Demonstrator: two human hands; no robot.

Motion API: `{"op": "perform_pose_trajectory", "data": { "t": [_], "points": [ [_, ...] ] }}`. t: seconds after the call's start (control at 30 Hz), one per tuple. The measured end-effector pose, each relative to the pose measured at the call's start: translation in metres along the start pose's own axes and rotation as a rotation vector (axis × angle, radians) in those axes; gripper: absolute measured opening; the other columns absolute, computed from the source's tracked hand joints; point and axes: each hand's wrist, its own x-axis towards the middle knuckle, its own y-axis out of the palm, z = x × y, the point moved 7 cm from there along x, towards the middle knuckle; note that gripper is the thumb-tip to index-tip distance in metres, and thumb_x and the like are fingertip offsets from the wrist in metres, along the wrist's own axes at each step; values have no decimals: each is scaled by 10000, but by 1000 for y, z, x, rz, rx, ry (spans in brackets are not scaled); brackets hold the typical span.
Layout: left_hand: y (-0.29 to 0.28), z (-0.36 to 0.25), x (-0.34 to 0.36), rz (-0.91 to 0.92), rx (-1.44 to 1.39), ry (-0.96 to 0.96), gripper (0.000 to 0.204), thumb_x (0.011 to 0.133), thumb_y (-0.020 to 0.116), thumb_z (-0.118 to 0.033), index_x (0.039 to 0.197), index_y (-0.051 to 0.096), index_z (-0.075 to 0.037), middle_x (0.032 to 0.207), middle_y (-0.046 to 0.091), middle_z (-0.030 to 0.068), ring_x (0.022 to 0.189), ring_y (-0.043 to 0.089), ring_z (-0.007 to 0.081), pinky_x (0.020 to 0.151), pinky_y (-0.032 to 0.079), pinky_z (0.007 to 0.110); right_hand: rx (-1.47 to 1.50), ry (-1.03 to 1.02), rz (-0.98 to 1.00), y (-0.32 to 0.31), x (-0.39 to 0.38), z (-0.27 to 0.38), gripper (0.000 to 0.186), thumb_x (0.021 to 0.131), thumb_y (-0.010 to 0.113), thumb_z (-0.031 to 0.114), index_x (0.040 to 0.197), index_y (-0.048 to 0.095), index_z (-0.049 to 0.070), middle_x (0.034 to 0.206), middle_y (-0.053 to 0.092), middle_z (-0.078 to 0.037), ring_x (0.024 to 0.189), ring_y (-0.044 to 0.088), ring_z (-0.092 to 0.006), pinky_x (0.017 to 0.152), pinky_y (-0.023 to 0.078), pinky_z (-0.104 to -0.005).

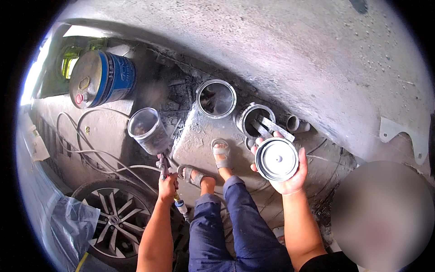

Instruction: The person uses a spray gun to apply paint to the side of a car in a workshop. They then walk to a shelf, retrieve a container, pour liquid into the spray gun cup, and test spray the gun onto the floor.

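My left hand (167, 186) is closed round the handle of a spray gun (162, 164). A clear plastic cup (149, 131) sits on top of the gun, uncovered, its walls smeared grey. Below the hand, a hose coupling (180, 206) hangs from the grip. In my right hand (293, 179) rests a round grey-white lid (277, 158) with a small knob at its centre; fingers and thumb hold it by the rim. Just beyond that hand stands an open paint can (254, 120) with flat stirring sticks (274, 128) leaning in it.
Left of that can stands a round open-topped container (216, 99). A blue drum (103, 79) is at the far left. An air hose (97, 152) loops across the ground near a car wheel (113, 220) and plastic sheeting (72, 226). A dusty grey wall (290, 54) slopes along the far side.
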Motion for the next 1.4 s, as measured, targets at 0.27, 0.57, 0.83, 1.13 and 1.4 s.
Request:
{"op": "perform_pose_trajectory", "data": {
  "t": [0.27, 0.57, 0.83, 1.13, 1.4],
  "points": [
    [-11, -3, -11, 35, 34, 161, 158, 790, 575, -147, 695, 469, -79, 551, 448, 1, 483, 439, 107, 450, 351, 278, -15, 91, 267, 48, 26, -1, 850, 806, 582, 571, 1427, 258, 89, 1423, 267, -291, 1296, 284, -489, 963, 348, -653],
    [-15, -9, -23, 67, 105, 457, 281, 825, 578, -284, 679, 455, -78, 588, 413, -28, 527, 381, 89, 470, 318, 283, -2052, -400, -189, -16, 73, 25, 693, 834, 618, 442, 1337, 398, 18, 1307, 457, -227, 1188, 463, -340, 970, 409, -441],
    [-4, -18, -45, -68, 419, 850, 227, 891, 547, -244, 788, 563, -42, 636, 481, 6, 594, 443, 108, 539, 374, 286, -1518, -273, -453, -100, 36, 16, 548, 864, 590, 284, 1296, 442, -19, 1230, 522, -173, 1113, 507, -252, 951, 385, -345],
    [9, -9, -3, -42, 217, 187, 230, 855, 619, -204, 972, 535, -25, 783, 549, 40, 723, 497, 139, 665, 432, 296, -1580, -134, -432, -107, 18, -13, 568, 877, 600, 322, 1321, 422, 16, 1252, 508, -140, 1121, 489, -218, 957, 376, -331],
    [-11, 18, 0, -52, 27, 104, 198, 858, 603, -190, 967, 528, -43, 770, 519, 5, 692, 466, 105, 628, 413, 282, -1625, -104, -417, -105, 15, -24, 636, 842, 638, 375, 1288, 439, -33, 1285, 489, -204, 1192, 471, -299, 1006, 353, -377]
  ]
}}
